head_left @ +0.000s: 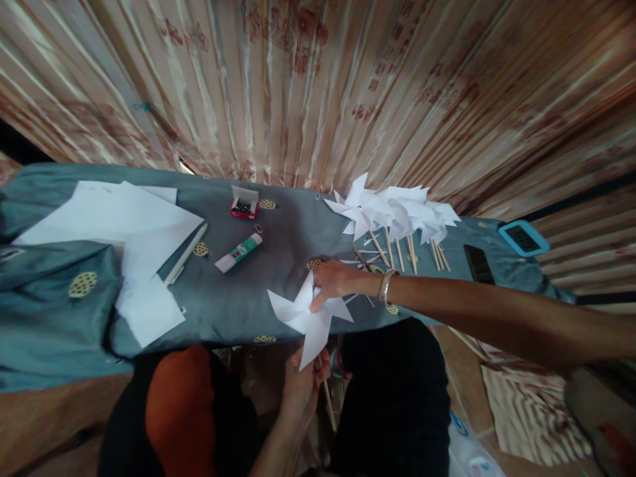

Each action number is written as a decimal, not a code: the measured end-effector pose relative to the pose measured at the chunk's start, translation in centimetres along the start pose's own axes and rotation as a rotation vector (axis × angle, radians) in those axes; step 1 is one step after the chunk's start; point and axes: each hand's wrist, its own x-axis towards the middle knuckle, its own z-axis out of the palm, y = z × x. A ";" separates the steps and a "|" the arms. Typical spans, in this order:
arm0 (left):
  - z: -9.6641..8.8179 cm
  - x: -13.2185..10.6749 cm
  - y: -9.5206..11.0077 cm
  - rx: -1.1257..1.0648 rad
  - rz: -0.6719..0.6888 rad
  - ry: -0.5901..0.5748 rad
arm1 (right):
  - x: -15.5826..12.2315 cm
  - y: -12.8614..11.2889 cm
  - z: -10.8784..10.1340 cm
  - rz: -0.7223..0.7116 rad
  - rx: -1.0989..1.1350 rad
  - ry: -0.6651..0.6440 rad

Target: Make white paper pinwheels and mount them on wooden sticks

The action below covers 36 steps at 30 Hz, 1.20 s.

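A white paper pinwheel (308,318) sits at the near edge of the blue-grey cloth (233,298). My right hand (334,281), with a metal bangle on the wrist, reaches in from the right and pinches the pinwheel at its centre. My left hand (302,383) comes up from below, closed round the pinwheel's wooden stick (328,405) and touching its lowest blade. Both hands hold the same pinwheel just past the table edge, above my lap.
Several finished pinwheels on sticks (392,213) lie at the back right. A glue stick (239,252), a small red box (243,207) and loose white sheets (119,225) lie to the left. A black phone (477,264) and a blue-cased device (523,237) rest far right. A striped curtain (318,86) hangs behind.
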 end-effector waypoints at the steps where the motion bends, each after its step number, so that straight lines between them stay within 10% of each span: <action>1: 0.0 0.0 0.0 0.000 0.001 -0.002 | 0.1 0.0 0.1 0.008 -0.005 -0.003; 36: -1.3 0.2 2.7 0.228 0.030 -0.044 | -0.1 -1.0 -0.6 0.034 -0.122 -0.039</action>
